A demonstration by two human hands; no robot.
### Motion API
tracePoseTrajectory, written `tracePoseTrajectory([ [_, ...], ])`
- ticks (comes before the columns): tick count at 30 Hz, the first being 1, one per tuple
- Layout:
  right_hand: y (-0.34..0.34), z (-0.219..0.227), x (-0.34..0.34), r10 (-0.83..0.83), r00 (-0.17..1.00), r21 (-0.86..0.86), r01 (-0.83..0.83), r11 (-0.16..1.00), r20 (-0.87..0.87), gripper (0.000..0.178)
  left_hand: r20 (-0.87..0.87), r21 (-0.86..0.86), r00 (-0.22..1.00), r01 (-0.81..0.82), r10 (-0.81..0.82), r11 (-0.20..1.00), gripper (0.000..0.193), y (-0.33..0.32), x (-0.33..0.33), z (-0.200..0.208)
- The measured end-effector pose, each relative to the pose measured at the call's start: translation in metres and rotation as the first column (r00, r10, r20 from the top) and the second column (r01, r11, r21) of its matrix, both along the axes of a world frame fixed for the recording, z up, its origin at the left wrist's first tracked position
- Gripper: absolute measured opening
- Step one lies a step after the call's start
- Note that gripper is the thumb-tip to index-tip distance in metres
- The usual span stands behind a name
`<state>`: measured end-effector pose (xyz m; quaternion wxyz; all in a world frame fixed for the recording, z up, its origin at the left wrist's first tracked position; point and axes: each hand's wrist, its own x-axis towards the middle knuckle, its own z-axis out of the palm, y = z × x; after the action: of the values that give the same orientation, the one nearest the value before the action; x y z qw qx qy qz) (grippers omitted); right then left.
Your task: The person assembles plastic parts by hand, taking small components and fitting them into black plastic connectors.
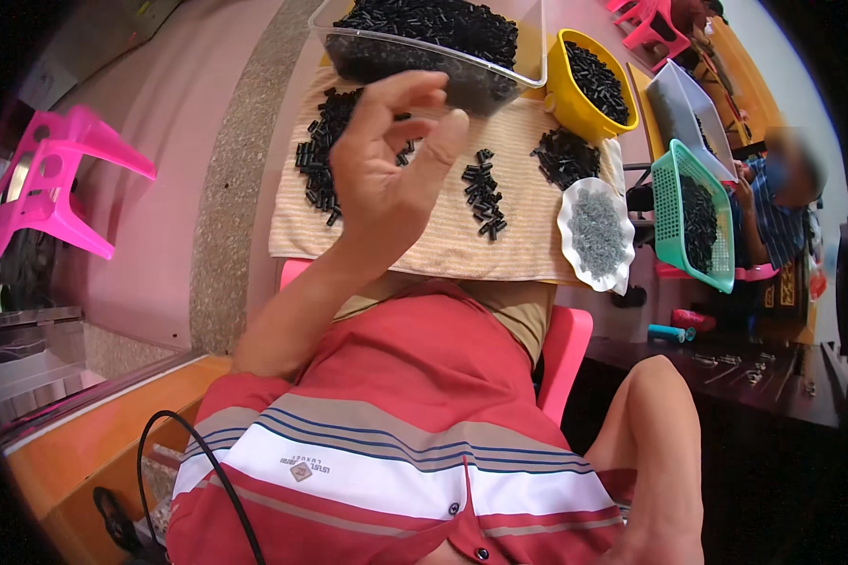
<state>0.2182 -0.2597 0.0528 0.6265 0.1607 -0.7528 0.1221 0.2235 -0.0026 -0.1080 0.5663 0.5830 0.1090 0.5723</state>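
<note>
My left hand (391,160) is raised over the cloth-covered table, its thumb and curved fingers apart with nothing visible between them. Beneath and beside it lies a heap of short black tubes (318,169), partly hidden by the hand. To its right, a smaller cluster of black tubes (483,198) is spread on the striped cloth (415,250). Just beyond the fingertips stands a clear plastic bin (537,56) full of the same black pieces. My right arm (664,443) is bent at the lower right; its hand is out of view.
On the right are a yellow basket (556,94), a loose pile of black tubes (565,158) and a white scalloped dish (568,226) of small clear pieces. Farther right, a green basket (669,207) stands near another person (777,207). A pink stool (66,169) is at left.
</note>
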Motion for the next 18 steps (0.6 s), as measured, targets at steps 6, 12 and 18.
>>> tracePoseTrajectory([
  [6, 0.003, 0.010, 0.007, -0.561, 0.814, 0.535, 0.543, 0.647, -0.148, 0.026, -0.149, -0.125, 0.986, 0.051, -0.070, 0.991, 0.029, -0.002, 0.021, -0.034],
  [12, 0.013, 0.025, 0.012, -0.279, 0.920, 0.799, 0.379, 0.466, -0.274, 0.021, -0.268, -0.215, 0.937, 0.171, -0.226, 0.962, 0.027, -0.007, 0.041, -0.057],
  [18, 0.014, 0.013, 0.031, 0.644, 0.668, 0.854, 0.022, -0.519, 0.373, 0.017, -0.377, -0.184, 0.899, 0.162, -0.221, 0.970, 0.026, 0.000, 0.045, -0.082],
])
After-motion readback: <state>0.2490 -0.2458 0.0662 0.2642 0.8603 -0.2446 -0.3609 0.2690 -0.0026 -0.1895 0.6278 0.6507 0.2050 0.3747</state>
